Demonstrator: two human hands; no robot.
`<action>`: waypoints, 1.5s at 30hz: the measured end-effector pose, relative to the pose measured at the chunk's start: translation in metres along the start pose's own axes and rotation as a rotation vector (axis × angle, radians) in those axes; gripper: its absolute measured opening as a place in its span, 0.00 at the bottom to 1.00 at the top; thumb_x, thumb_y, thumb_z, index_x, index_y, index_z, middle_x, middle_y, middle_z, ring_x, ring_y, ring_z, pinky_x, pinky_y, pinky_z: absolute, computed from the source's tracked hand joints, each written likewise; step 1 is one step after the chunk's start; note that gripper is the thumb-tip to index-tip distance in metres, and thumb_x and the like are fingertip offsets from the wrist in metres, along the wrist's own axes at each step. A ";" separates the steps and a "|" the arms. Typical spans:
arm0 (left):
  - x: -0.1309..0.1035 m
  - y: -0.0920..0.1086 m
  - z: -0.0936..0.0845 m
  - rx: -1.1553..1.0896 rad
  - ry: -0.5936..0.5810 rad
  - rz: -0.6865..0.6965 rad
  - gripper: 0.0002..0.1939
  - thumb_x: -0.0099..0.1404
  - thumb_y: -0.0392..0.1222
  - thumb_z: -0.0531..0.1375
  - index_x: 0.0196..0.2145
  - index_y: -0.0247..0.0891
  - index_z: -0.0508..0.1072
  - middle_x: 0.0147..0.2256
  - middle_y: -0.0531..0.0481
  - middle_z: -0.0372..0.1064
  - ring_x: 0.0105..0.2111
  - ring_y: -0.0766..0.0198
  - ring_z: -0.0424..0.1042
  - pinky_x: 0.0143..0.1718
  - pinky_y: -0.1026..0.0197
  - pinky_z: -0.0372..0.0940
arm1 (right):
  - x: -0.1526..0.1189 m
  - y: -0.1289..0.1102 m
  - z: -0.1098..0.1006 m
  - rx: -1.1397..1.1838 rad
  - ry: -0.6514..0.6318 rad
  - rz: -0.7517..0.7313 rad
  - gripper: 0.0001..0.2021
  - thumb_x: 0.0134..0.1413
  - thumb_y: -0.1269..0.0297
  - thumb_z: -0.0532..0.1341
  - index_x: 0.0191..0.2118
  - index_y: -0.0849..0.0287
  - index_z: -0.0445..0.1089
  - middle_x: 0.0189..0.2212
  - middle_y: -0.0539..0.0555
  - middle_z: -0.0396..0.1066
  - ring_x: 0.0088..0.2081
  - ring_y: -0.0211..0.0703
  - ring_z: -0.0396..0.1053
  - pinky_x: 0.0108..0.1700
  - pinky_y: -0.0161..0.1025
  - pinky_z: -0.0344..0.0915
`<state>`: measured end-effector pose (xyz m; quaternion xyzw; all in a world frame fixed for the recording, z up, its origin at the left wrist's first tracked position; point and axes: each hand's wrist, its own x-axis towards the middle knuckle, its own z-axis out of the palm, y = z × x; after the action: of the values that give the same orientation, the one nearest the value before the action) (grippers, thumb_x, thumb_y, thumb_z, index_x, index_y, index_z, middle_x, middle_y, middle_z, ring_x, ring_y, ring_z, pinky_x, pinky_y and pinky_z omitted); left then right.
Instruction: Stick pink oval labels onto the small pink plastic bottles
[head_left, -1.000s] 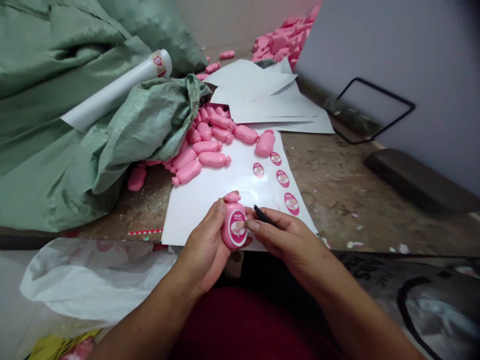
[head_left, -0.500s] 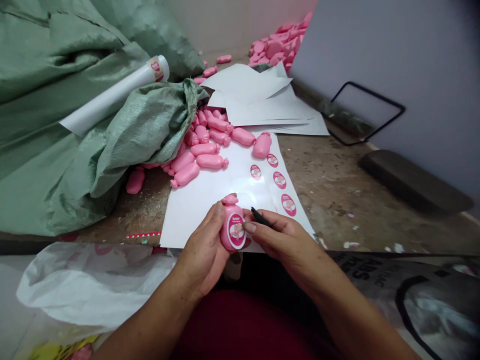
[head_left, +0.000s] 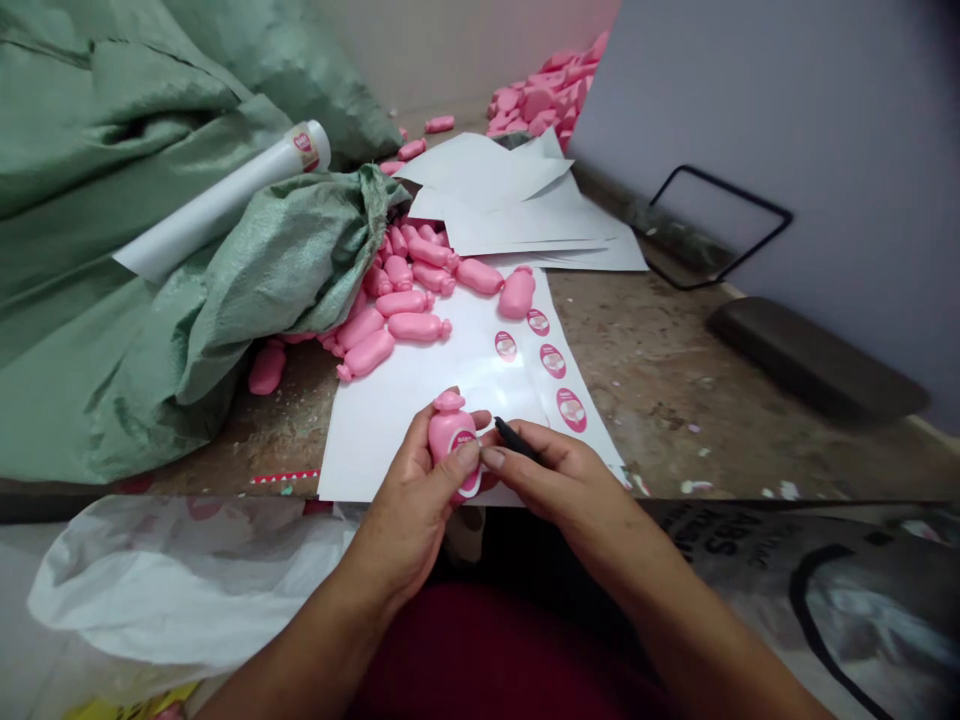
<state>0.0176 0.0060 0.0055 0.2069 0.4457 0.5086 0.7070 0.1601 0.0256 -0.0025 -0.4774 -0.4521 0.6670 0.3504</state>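
A small pink plastic bottle (head_left: 444, 430) stands nearly upright in my left hand (head_left: 420, 500). Its oval label is partly hidden, because my left thumb lies across it. My right hand (head_left: 555, 475) is closed around a thin black tool (head_left: 514, 437), whose kind I cannot make out. The right thumb and fingertips are at the bottle's right side, by the label's edge. Beneath both hands lies a white sticker sheet (head_left: 420, 410) with a few oval pink labels (head_left: 571, 410) on its right part.
Several pink bottles (head_left: 416, 327) spill from a green woven sack (head_left: 300, 250) on the left, with a white paper roll (head_left: 217, 200) on top. Loose white sheets (head_left: 517, 215) lie behind. A black wire frame (head_left: 720, 185) and a dark block (head_left: 817, 360) are at the right.
My left thumb has moved across the bottle's label, covering much of it. The bottle has shifted slightly left. My right hand keeps the black tool near it.
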 end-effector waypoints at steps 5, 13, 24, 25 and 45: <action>0.000 0.000 -0.001 0.099 0.014 0.058 0.24 0.61 0.45 0.68 0.53 0.42 0.67 0.51 0.45 0.74 0.47 0.60 0.75 0.49 0.59 0.67 | -0.012 0.001 0.002 -0.242 0.057 -0.167 0.13 0.58 0.54 0.61 0.41 0.56 0.76 0.34 0.51 0.76 0.38 0.44 0.71 0.41 0.38 0.67; -0.003 -0.002 -0.006 0.222 -0.104 0.029 0.25 0.64 0.42 0.65 0.57 0.45 0.64 0.47 0.49 0.72 0.43 0.64 0.73 0.46 0.60 0.68 | -0.008 -0.002 -0.001 -0.361 0.288 -0.239 0.24 0.51 0.53 0.65 0.53 0.54 0.72 0.44 0.55 0.77 0.43 0.50 0.74 0.42 0.42 0.70; -0.001 0.011 -0.011 0.066 -0.163 -0.217 0.30 0.58 0.41 0.71 0.55 0.39 0.66 0.45 0.45 0.73 0.42 0.61 0.77 0.42 0.60 0.72 | 0.020 0.002 -0.015 -0.109 0.178 -0.212 0.11 0.50 0.54 0.67 0.35 0.56 0.75 0.26 0.46 0.69 0.28 0.36 0.63 0.32 0.36 0.61; 0.000 0.012 -0.011 0.014 -0.153 -0.225 0.27 0.62 0.46 0.68 0.55 0.38 0.66 0.45 0.43 0.74 0.41 0.59 0.77 0.41 0.59 0.73 | 0.019 0.003 -0.016 -0.108 0.184 -0.205 0.12 0.50 0.54 0.67 0.35 0.56 0.74 0.25 0.45 0.67 0.27 0.36 0.62 0.31 0.36 0.59; -0.075 0.096 -0.158 1.572 0.410 0.216 0.24 0.60 0.57 0.63 0.52 0.46 0.76 0.51 0.45 0.76 0.52 0.47 0.74 0.55 0.47 0.67 | 0.026 0.016 -0.034 -0.458 0.360 -0.297 0.17 0.49 0.45 0.64 0.35 0.53 0.77 0.33 0.54 0.78 0.36 0.50 0.75 0.38 0.42 0.70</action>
<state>-0.1727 -0.0488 0.0267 0.5868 0.7700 0.1410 0.2071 0.1845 0.0528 -0.0307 -0.5828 -0.5861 0.3942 0.4017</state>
